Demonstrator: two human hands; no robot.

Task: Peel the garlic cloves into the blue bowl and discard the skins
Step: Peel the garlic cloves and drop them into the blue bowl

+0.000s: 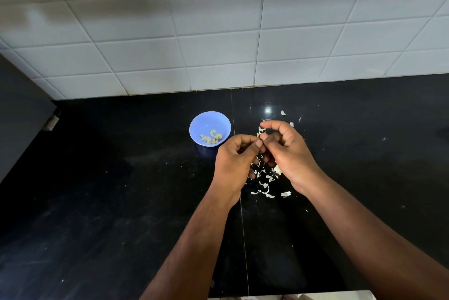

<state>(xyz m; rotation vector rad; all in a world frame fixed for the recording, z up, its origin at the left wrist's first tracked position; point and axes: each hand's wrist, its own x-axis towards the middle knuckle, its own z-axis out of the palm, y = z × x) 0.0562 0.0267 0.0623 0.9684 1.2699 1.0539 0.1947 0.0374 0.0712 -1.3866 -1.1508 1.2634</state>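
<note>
The blue bowl (199,122) stands on the black counter and holds several peeled garlic cloves (211,139). Just right of it, my left hand (234,161) and my right hand (286,151) meet above a scatter of white garlic skins (264,186). Both hands have curled fingers, and their thumbs and fingertips pinch together at a small garlic clove that the fingers almost wholly hide. More skin scraps (283,113) lie behind my right hand.
The black stone counter (121,190) runs back to a white tiled wall (218,32). A dark grey surface (19,110) rises at the left. The counter's front edge (303,293) shows at the bottom.
</note>
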